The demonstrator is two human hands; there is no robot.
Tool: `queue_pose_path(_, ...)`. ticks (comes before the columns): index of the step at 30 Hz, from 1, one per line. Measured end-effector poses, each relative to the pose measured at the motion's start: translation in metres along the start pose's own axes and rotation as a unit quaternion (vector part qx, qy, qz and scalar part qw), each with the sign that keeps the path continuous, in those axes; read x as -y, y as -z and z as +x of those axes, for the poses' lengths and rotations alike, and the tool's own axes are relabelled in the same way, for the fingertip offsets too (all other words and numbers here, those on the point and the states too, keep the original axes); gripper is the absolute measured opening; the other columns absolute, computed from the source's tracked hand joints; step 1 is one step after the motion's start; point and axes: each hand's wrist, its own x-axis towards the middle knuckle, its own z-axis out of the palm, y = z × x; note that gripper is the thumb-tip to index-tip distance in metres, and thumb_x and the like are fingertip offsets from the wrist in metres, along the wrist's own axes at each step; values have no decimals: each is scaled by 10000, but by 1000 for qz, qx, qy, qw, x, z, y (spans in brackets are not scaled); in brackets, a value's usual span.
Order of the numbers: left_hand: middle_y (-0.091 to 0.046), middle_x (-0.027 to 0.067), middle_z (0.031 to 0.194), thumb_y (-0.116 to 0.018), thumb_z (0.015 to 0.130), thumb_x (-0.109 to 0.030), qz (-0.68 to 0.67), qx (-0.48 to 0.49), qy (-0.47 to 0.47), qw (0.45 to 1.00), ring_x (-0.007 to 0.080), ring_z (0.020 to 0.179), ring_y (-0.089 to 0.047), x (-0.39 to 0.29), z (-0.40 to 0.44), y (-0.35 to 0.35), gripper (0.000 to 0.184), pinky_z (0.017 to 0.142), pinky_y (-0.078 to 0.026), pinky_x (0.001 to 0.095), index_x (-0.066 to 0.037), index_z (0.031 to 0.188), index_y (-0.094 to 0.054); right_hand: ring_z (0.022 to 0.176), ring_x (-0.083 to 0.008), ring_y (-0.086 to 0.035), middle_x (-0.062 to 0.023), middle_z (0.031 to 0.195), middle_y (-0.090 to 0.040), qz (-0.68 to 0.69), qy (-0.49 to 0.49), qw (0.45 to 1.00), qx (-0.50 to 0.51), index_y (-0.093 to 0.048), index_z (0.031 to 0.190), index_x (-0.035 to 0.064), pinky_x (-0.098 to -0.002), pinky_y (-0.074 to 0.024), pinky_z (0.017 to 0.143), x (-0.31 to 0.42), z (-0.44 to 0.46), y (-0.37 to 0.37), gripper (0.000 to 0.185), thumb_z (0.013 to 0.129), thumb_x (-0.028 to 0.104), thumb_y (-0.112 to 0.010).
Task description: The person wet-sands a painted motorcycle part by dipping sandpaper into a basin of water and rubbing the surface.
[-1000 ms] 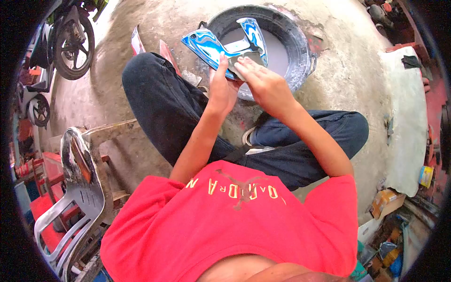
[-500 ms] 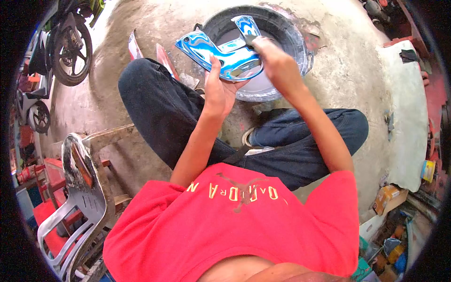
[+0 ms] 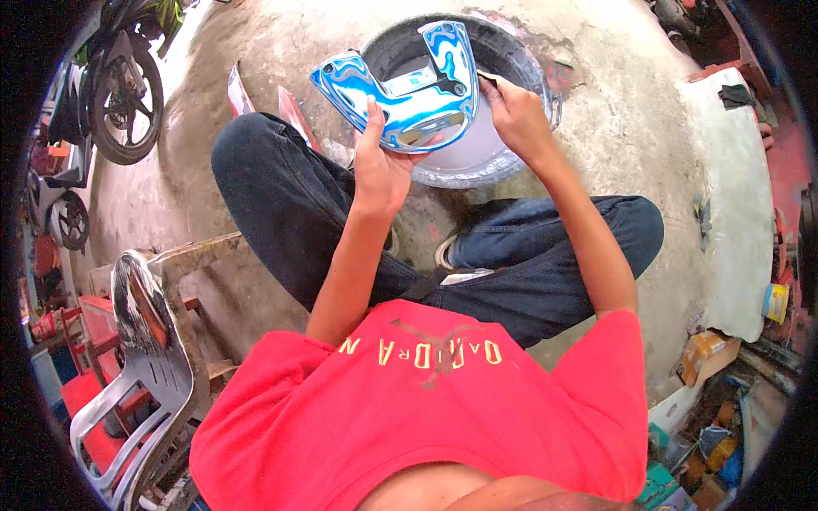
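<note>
Location: panel [image 3: 409, 109] over basin [image 3: 503, 43] | Left hand [image 3: 383, 175]: fingers pinch panel's near edge, thumb on top | Right hand [image 3: 518, 119]: fingers pinch sheet [image 3: 486, 77], mostly hidden, beside panel | Risk: one-handed edge grip, if wet, could slip, dropping panel

Glossy panel [image 3: 406, 110], rough concrete floor [image 3: 632, 136]

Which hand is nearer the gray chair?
Left. The left hand holds the blue panel, ahead and right of the gray chair; the right hand is farther right, at the tub's right side.
</note>
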Motion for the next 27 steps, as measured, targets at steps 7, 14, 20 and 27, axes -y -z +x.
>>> queue_pose_path(7,-643,148,1229,-501,1052,-363,13,1,-4,1000,286,1057,-700,-7,1,4,429,737,-646,435,-94,1376,-423,759,-104,-673,-21,892,-727,482,-286,828,12,-711,1039,52,-264,-521,693,-14,5,-4,293,1044,307,-567)
queue_pose_path(14,-638,135,1240,-531,1037,-336,21,-10,25,999,282,1075,-685,-11,-2,3,431,792,-623,446,-88,1379,-444,723,-104,-666,-22,881,-724,595,-292,748,24,-695,1006,62,-269,-534,658,7,5,0,242,992,301,-660)
queue_pose_path(20,-576,163,1358,-548,1018,-231,-92,18,56,994,327,1215,-597,-2,0,7,409,1018,-479,530,-42,1375,-483,750,-119,-679,-42,909,-725,599,-316,736,27,-689,994,42,-293,-552,699,13,-6,-8,254,972,294,-691)
queue_pose_path(27,-638,139,1243,-596,989,-133,-40,-13,-25,999,275,1112,-665,-9,-6,-4,334,917,-578,460,-33,1302,-534,946,-204,-705,-118,1064,-719,606,-318,727,-62,-654,1093,-9,-367,-567,865,-18,3,-2,294,1032,272,-590)
